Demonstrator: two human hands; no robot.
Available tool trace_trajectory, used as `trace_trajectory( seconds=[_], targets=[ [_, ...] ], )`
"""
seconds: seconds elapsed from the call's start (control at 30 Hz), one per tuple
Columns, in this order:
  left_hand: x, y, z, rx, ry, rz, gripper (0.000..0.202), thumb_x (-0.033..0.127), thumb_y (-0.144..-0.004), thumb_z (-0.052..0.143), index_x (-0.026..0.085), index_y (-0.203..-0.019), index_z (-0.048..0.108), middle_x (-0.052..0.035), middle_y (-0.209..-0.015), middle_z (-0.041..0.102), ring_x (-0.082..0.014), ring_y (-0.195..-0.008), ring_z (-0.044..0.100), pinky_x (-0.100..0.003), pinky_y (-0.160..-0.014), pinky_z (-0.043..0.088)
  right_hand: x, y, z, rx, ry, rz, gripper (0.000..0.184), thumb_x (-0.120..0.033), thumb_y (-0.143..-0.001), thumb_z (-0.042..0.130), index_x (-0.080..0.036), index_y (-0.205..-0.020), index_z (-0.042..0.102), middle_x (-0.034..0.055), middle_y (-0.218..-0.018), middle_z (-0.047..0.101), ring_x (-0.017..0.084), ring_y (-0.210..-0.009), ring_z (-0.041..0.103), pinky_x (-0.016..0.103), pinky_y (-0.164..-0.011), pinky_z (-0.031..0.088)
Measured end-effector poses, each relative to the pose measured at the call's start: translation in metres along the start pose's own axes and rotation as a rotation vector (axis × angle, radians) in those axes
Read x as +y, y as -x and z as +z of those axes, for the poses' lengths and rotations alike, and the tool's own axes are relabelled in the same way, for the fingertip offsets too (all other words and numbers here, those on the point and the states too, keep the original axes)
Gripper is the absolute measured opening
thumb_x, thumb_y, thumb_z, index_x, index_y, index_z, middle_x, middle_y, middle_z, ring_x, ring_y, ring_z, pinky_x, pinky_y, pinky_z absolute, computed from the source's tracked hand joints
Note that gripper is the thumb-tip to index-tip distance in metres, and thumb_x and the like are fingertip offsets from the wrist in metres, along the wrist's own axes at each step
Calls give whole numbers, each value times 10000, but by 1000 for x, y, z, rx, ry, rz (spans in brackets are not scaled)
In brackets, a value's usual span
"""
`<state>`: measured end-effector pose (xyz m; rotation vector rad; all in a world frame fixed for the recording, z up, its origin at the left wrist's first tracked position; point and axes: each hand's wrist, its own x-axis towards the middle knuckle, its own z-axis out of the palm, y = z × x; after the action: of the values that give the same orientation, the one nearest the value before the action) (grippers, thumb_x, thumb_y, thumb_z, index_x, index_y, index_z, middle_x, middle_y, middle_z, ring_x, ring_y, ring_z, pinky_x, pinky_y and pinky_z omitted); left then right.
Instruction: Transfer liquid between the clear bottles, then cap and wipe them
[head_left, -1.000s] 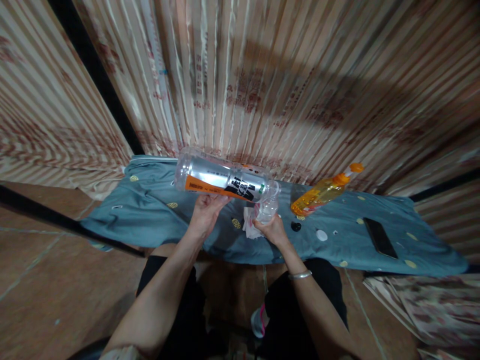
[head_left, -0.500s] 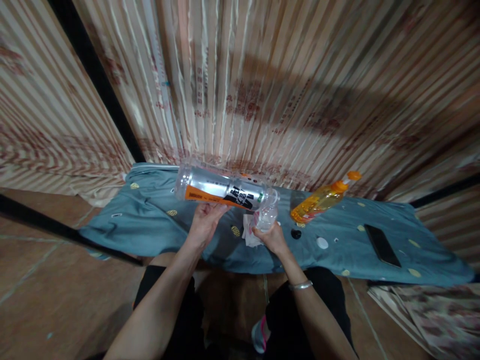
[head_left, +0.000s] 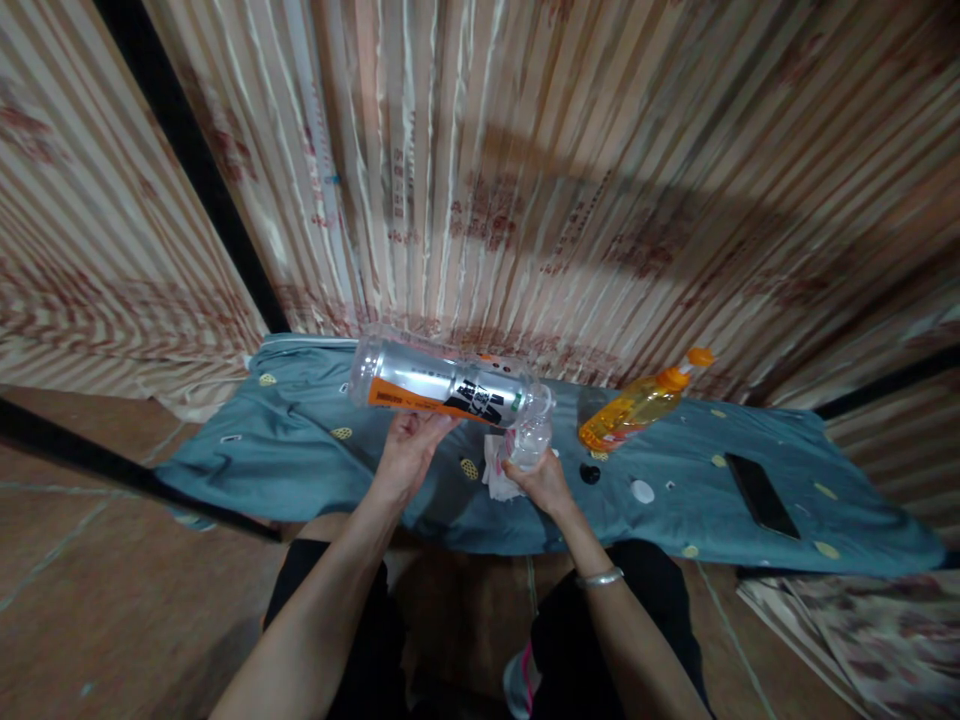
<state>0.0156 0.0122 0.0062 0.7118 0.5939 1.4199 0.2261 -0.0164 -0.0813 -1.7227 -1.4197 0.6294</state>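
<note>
My left hand (head_left: 409,450) is closed around the underside of a large clear plastic bottle (head_left: 442,385) with a silver and orange label. The bottle lies nearly level, its neck end tipped slightly down to the right. My right hand (head_left: 544,480) grips a small clear plastic bottle (head_left: 531,440), and the big bottle's mouth meets its top. Whether liquid runs between them I cannot tell. Behind the small bottle a crumpled white tissue (head_left: 496,475) rests on the cloth. A black cap (head_left: 590,473) and a white round lid (head_left: 642,491) lie right of my right hand.
A bottle of orange liquid with an orange pump top (head_left: 637,405) stands at the back right. A dark phone (head_left: 761,495) lies farther right on the blue-green cloth (head_left: 292,450). Behind hangs a striped curtain (head_left: 450,180); black poles (head_left: 195,170) flank the surface.
Both hands keep their grip on the two bottles, which stay mouth to mouth. The view has shifted only slightly; nothing else visibly differs.
</note>
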Motion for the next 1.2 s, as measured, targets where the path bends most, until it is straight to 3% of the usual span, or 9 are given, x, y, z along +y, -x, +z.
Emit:
trace_trajectory(
  seconds=[0.2, 0.33, 0.6, 1.0, 1.2],
  targets=[
    [0, 1, 0, -15, 1, -4, 292, 288, -527, 889, 179, -682, 667, 9, -761, 723, -140, -800, 681, -375, -900, 553, 1, -1, 0, 4, -17, -20, 538, -404, -645, 697, -168, -1115, 584, 115, -1021, 732, 277, -881, 706, 390, -775, 558],
    [-1, 1, -1, -16, -3, 3, 291, 298, -535, 885, 173, -642, 645, 7, -760, 713, -151, -801, 678, -413, -918, 547, 2, -1, 0, 1, -14, -22, 489, -396, -647, 695, -168, -1069, 600, 114, -998, 736, 272, -867, 706, 388, -770, 558],
    [0, 1, 1, -4, 4, -4, 330, 285, -530, 882, 192, -764, 668, 2, -803, 721, -166, -824, 682, -444, -936, 539, 0, 0, 1, 16, 6, -1, 379, -418, -644, 695, -190, -937, 619, 104, -943, 741, 275, -862, 705, 388, -757, 560],
    [1, 1, 1, -11, 18, -11, 322, 299, -487, 908, 175, -643, 655, 24, -681, 680, -145, -759, 667, -432, -909, 557, 2, -1, 1, 4, 1, 16, 520, -410, -631, 702, -161, -1078, 612, 112, -954, 744, 271, -826, 711, 377, -730, 558],
    [1, 1, 0, -17, 14, -11, 306, 291, -521, 893, 178, -678, 656, 12, -773, 719, -146, -802, 675, -409, -898, 563, 4, -1, 2, 18, 9, 9, 522, -406, -637, 700, -169, -1092, 606, 94, -909, 749, 261, -802, 713, 363, -705, 561]
  ],
)
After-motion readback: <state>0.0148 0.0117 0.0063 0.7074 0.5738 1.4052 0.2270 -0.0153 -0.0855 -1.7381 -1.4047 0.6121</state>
